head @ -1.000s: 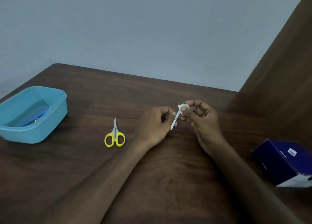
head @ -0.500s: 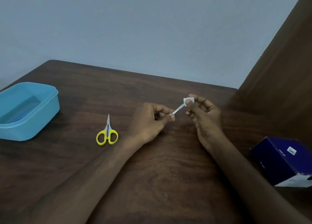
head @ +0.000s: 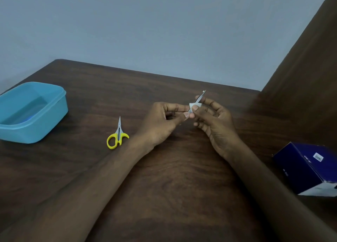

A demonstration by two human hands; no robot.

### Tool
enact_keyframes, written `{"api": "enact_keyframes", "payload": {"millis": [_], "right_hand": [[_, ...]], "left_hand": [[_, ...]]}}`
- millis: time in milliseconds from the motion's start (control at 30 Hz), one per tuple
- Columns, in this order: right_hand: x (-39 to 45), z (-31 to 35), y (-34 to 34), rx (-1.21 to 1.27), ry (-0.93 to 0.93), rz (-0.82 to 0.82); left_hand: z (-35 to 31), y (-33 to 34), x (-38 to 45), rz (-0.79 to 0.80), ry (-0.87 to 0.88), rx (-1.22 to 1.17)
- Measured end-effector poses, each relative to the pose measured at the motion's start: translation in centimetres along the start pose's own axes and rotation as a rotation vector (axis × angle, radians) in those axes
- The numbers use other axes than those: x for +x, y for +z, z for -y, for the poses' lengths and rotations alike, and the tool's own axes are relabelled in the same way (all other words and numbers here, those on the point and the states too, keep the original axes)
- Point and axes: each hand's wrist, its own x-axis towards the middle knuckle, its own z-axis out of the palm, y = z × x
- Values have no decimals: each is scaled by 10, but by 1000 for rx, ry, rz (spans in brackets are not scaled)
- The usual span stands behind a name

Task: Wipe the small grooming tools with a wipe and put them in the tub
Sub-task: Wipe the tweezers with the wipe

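- Midway, roughly: one tool is being wiped, one is untouched, and something is likely done already.
- Table: dark wood, everything sits on it.
- Tub: blue, far left, well apart from the hands; a dark blue shape lies inside, probably a finished tool, too blurred to say.
- Box: dark blue, right edge, not in use.
- Left hand: closed in a pinch on the lower end of a thin metal tool, holding it above the table.
- Right hand: thumb and fingers pinch a small white wipe around the tool's shaft, near the left fingertips.
- Scissors: yellow handles, flat on the table just left of the left wrist, not yet wiped by the look of it.
- Left to do: finish this tool, tub it, then the scissors.
- Versus half a second ago: the wipe sat up at the tool's far end, now it is down near the left hand and the tip pokes out bare above it; the view has shifted a little.
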Motion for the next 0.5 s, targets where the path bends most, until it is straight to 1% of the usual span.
{"api": "enact_keyframes", "payload": {"millis": [133,333,500], "right_hand": [[-3,2,0,-27,-10,43],[-6,6,1,-21,7,5],[-5,5,1,-47,6,33]], "left_hand": [[0,-1,-1,14,6,-22],[0,0,-2,29,7,-34],[-2,-3,-2,84,5,-25]]}}
